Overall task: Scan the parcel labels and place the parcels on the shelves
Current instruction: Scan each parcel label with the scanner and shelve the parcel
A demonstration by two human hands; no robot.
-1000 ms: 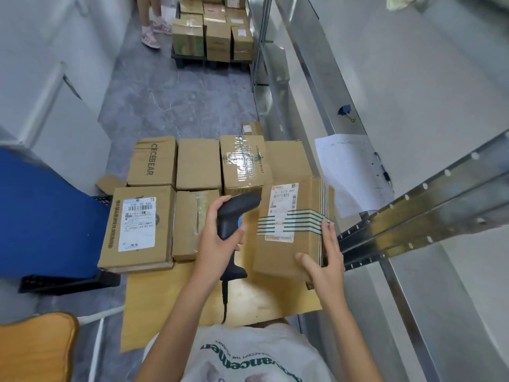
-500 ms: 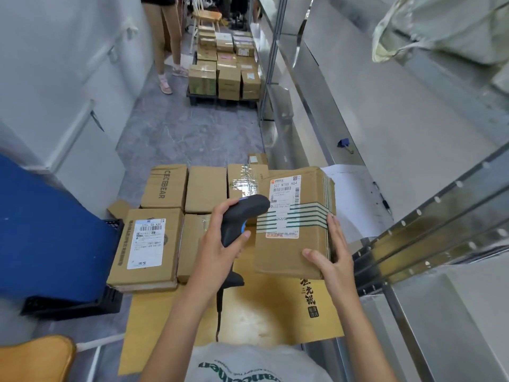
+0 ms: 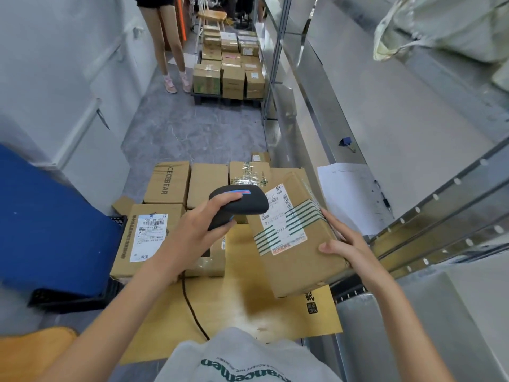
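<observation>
Left hand [image 3: 192, 232] gripped the black scanner [image 3: 237, 205], its head over the label [image 3: 283, 219] of the tilted parcel [image 3: 297, 244]. Right hand [image 3: 349, 246] held that parcel's right edge, thumb on top. Left of the parcel: more boxes [image 3: 176, 199]. Right of it: metal shelf rails [image 3: 440, 224] and a paper sheet [image 3: 349, 197].

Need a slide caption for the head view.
Left hand aims scanner at parcel held by right hand.
</observation>
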